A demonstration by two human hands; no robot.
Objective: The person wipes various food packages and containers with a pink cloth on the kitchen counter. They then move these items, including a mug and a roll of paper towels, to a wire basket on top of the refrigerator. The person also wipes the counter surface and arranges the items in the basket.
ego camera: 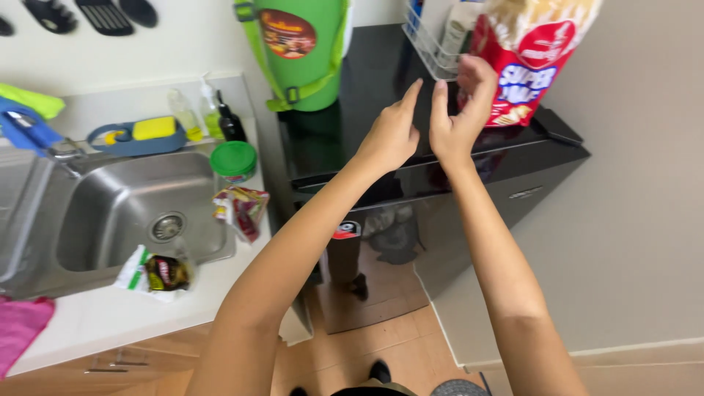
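Note:
A tall red and white snack bag (529,59) stands on the glossy black top of a small black fridge (345,139). My right hand (462,110) is raised beside the bag, its fingers curled against the bag's left side. Just to its left, my left hand (392,132) hovers over the fridge top with fingers straight and apart, holding nothing. Both forearms stretch forward from the bottom of the view.
A green cylindrical container (304,51) and a white wire rack (433,44) stand at the back of the fridge top. To the left is a steel sink (132,213) in a white counter, with a green-lidded jar (234,161), small bottles, packets and a pink cloth (22,323).

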